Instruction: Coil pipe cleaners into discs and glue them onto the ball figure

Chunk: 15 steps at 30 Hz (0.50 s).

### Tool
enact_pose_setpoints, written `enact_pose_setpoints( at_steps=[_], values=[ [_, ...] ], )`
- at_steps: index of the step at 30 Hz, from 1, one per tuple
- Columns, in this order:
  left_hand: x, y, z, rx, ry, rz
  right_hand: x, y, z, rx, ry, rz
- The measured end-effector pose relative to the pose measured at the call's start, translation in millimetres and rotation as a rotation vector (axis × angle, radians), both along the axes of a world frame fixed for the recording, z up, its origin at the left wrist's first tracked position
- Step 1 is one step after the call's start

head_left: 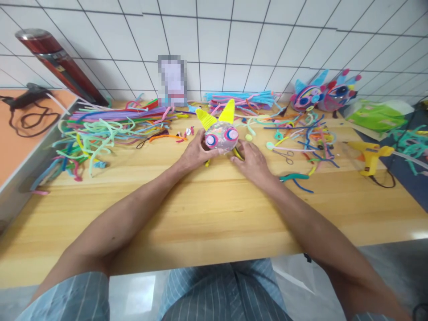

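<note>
A clear, rounded figure [221, 137] with two yellow ears and pink-and-blue ringed eyes stands upright near the middle of the wooden table. My left hand [196, 151] grips its left side, fingers wrapped behind it. On the other side, my right hand [250, 159] is curled round a yellow piece [238, 154] at the figure's lower right. What the yellow piece joins behind the figure is hidden.
Colourful pipe cleaners [100, 127] lie along the back left. Scissors [286, 155], green-handled pliers [294, 177] and a yellow glue gun [369, 158] are on the right. Two finished-looking figures [307, 96] and a phone [173, 80] stand by the wall.
</note>
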<state>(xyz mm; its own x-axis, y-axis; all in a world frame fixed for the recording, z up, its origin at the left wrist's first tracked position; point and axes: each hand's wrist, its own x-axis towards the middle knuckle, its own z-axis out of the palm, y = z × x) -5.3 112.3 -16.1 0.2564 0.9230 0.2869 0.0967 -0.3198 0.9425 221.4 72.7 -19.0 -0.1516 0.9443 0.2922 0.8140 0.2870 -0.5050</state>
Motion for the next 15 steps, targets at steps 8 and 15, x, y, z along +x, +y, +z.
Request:
enact_pose_setpoints(
  at_steps=[8,15],
  values=[
    [-9,-1,7.0,-0.019,-0.058,0.087,-7,-5,17.2,-0.134,-0.155,-0.032],
    [1,-7,2.1,-0.039,0.007,-0.037,-7,-10,19.8,-0.164,-0.148,-0.036]
  ],
)
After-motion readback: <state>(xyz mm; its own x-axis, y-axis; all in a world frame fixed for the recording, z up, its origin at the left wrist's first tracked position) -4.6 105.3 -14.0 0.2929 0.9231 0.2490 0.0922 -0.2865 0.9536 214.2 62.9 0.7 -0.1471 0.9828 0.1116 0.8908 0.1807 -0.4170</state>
